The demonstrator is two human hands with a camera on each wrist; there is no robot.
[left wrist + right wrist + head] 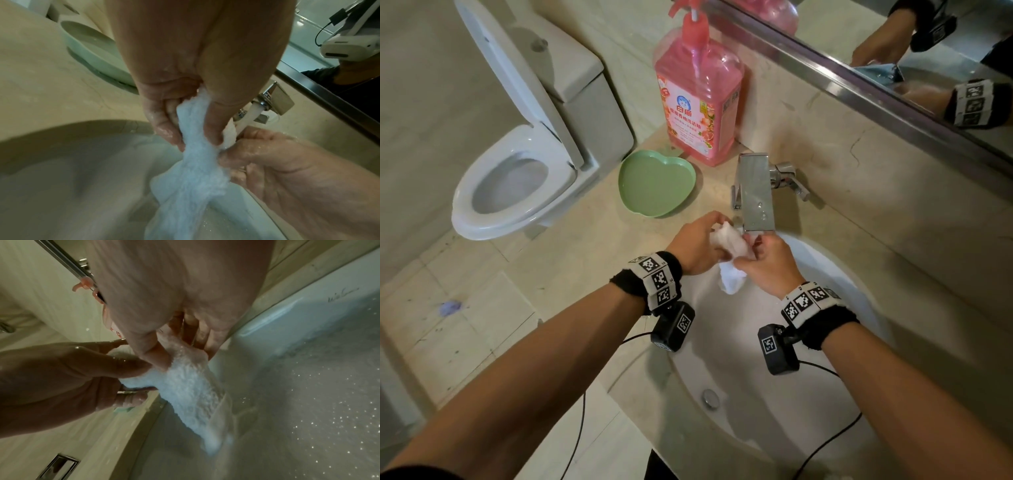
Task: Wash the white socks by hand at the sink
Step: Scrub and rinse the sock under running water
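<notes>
Fingers (164, 123) of the left hand (697, 245) curl round the upper bunch of a soft white fluffy sock (727, 255), thumb pressed against its other side, while the right hand (768, 265) pinches the same sock just beside them, thumb on top and fingers (197, 332) underneath. Both hands hold it directly below the spout of the square chrome tap (755, 192), from which a stream of water (249, 116) runs onto the cloth. The loose lower end of the sock hangs down into the round white sink basin (835, 274) without, as far as I can tell, touching it.

Soaked through, the sock looks limp and heavier than when dry; it will stretch and droop rather than hold a shape, and wet pile may slip if held lightly. Gripping it in bunched handfuls close together, as now, seems best for rubbing and squeezing.

On the beige marble desk (592, 260) stand a pink pump bottle of detergent (700, 99) and a green heart-shaped dish (655, 183).
</notes>
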